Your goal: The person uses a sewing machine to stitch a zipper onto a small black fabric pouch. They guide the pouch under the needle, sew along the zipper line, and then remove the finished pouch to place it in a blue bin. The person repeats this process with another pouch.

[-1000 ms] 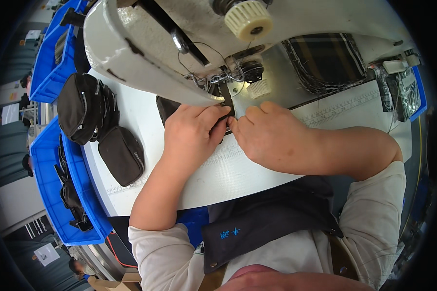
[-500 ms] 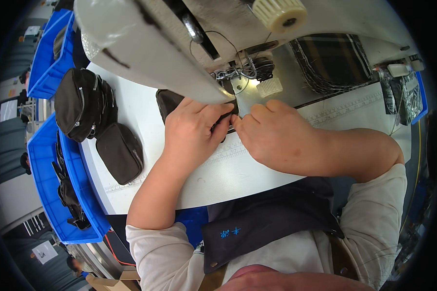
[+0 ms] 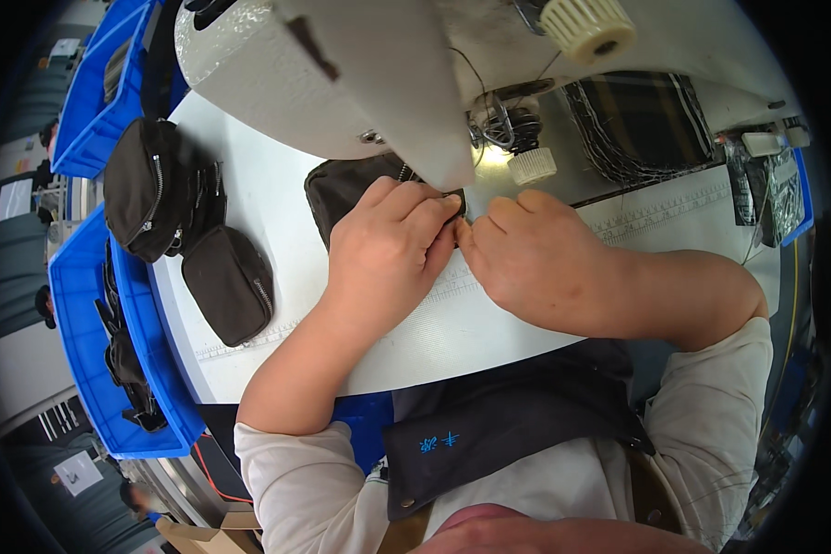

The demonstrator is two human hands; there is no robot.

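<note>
Left hand (image 3: 388, 242) pinching a dark pouch (image 3: 340, 192) that pokes out past its knuckles
Right hand (image 3: 531, 263) is curled just beside, can't tell if it's gripping anything. Sewing machine (image 3: 314, 92) sits beyond both.

You're stationed in a sewing wkshp. Ref.: sewing machine (image 3: 379, 102) over your white worktable (image 3: 415, 355) w/ ruler scales, cut fabric pcs. (image 3: 639, 127), several similar dk. zip pouches (image 3: 226, 286), plus blue plastic bins (image 3: 164, 360) adj. to your L side.
</note>
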